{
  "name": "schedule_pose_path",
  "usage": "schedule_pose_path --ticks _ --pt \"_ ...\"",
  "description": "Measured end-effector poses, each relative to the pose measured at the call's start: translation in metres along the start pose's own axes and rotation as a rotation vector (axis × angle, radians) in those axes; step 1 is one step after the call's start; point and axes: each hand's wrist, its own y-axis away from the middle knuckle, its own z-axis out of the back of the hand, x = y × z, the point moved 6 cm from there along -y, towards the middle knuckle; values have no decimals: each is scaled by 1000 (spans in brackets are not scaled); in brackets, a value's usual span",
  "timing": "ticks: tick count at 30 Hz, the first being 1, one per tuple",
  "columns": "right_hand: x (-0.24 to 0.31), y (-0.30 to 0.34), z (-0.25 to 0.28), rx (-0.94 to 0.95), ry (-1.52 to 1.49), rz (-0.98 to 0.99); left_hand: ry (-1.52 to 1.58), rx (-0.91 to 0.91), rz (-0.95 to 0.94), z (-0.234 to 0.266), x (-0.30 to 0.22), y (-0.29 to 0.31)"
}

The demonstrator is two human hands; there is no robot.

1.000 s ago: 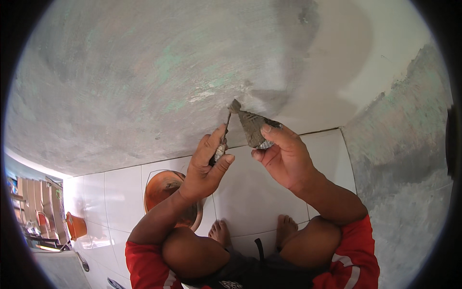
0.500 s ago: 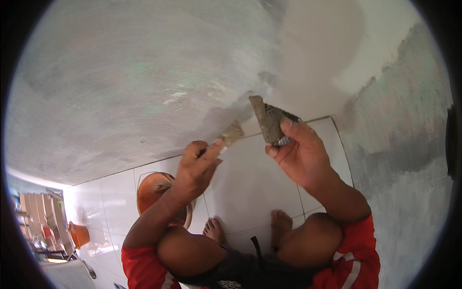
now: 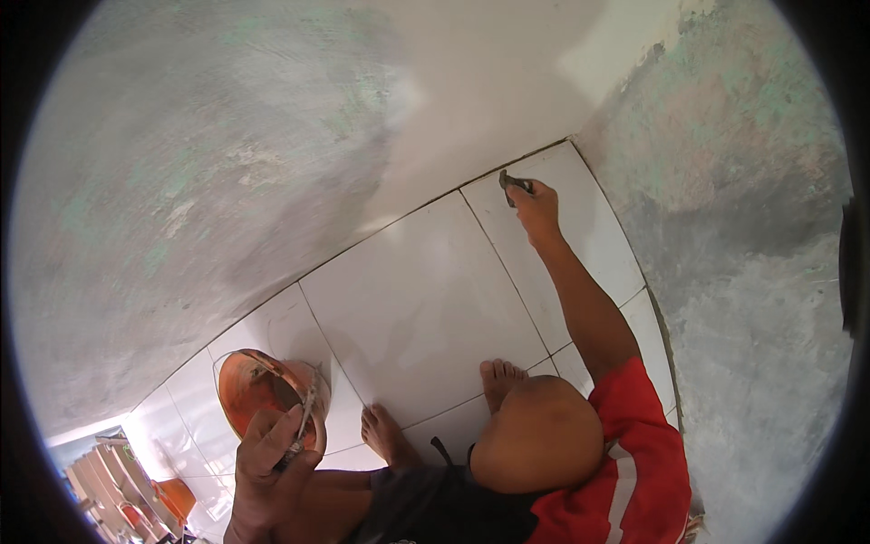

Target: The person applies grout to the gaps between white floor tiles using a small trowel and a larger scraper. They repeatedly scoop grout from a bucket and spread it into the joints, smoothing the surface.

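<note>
My left hand [image 3: 267, 453] is closed on the handle of a scraper [image 3: 306, 415], seen almost edge-on. It is held over the near side of an orange bucket [image 3: 237, 399], which has a wire handle and mortar-smeared inner walls. Whether the blade touches the bucket rim I cannot tell. Stretched far forward, my right hand [image 3: 536, 210] grips a putty knife [image 3: 507, 186] carrying grey mortar. That knife is close to the joint between the tiled floor and the wall, near the corner. My fingers hide most of its handle.
White floor tiles [image 3: 408, 281] run up to a patchy grey wall [image 3: 208, 163]. A second rough wall [image 3: 743, 272] rises on the right. Both my feet [image 3: 385, 433] stand on the tiles. Another orange container [image 3: 174, 499] and shelving [image 3: 113, 485] are at the far lower left.
My hands have drawn apart. The left went down and back with its scraper to the bucket; the right reached forward toward the floor corner with the putty knife. The view has shifted.
</note>
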Motion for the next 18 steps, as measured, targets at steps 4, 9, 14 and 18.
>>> schedule_pose_path --ticks 4,9,14,18 --pt "21 -25 -35 -284 729 394 -125 -53 -5 6 12 -5" --pt "9 21 -154 4 837 554 -99 -57 58 17 23 -22" --pt "14 23 -113 -128 715 625 -55 -11 75 14 28 -31" --pt "24 -15 -34 -372 726 496 -10 -55 174 22 44 -31"
